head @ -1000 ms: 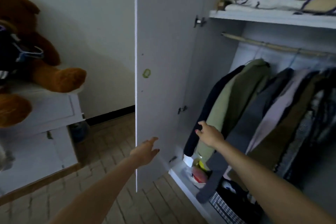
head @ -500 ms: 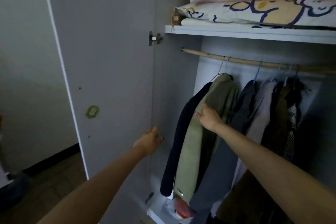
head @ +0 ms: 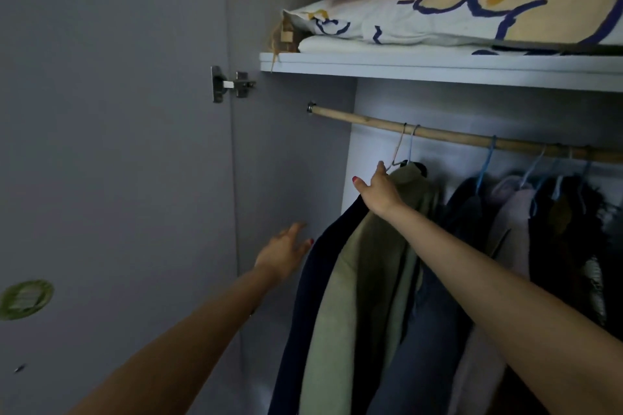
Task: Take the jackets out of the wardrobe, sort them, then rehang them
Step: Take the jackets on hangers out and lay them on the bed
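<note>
1. The rail (head: 455,136) is running across the wardrobe just under the shelf (head: 438,69), and everything here is being placed against it.
2. The green jacket (head: 364,280) is hanging from the rail near its left end, on a hanger whose hook (head: 399,148) is looping over the wood.
3. The dark blue jacket (head: 313,296) is hanging just left of the green one, touching it, its top hidden behind the hand.
4. The right hand (head: 379,187) is reaching up below the rail and resting on the shoulder of the green jacket, right beside the hook; its fingers are lying fairly straight and spread, thumb out to the left, not curling round anything that can be seen.
5. The left hand (head: 285,253) is hanging lower, well below the rail's left end, just left of the dark blue jacket; its fingers are loosely spread and holding nothing, and whether they are touching the cloth cannot be told.
6. More jackets (head: 505,229) are hanging further right along the rail on blue hangers, close together, a grey-blue one lying just beside the green one under the right forearm.
7. The folded bedding (head: 455,17) is lying on the shelf above the rail.
8. The open door (head: 118,145) is standing left of the rail, its hinge (head: 229,84) sitting level with the shelf.
</note>
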